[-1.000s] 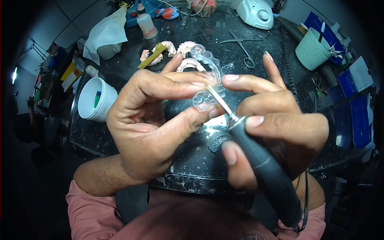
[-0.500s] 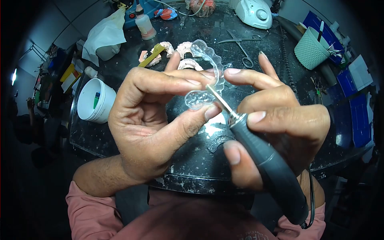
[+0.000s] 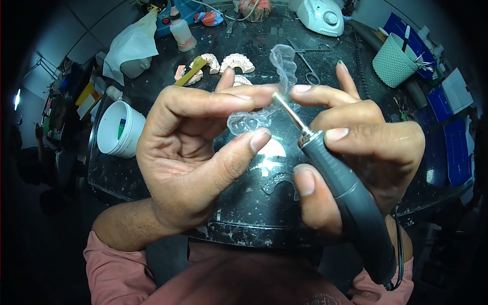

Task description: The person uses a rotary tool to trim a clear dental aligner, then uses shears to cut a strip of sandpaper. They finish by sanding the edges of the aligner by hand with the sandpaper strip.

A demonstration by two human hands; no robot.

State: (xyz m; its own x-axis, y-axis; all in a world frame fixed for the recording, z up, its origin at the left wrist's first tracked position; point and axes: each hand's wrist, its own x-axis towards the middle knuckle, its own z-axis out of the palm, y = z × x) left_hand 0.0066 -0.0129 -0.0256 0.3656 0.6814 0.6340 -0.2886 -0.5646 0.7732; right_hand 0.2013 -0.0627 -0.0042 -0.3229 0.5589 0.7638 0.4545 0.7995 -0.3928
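Between the thumb and fingers of my left hand (image 3: 190, 147) is a clear dental aligner (image 3: 246, 122), one end rising up past my fingertips. My right hand (image 3: 363, 134) grips a black rotary handpiece (image 3: 338, 175) with a cord at its lower end. The handpiece's metal bur (image 3: 287, 109) points up and left, its tip overlapping the middle of the aligner in this view. My right index fingertip is close beside the aligner. Beneath my hands, a second clear aligner (image 3: 277, 183) lies on the black table (image 3: 244, 211), partly hidden by my right thumb.
Plaster dental models (image 3: 237, 63) stand behind my hands, with a yellow strip (image 3: 190, 70) beside them. Scissors (image 3: 307, 66) lie farther right. A white bucket (image 3: 119, 129) is at left, a green basket (image 3: 394, 61) at right. At the back are a bottle (image 3: 182, 33) and a white control unit (image 3: 321, 18).
The aligner has turned in my left fingers, its raised end shifting right and up. My right hand and the handpiece have moved slightly right.
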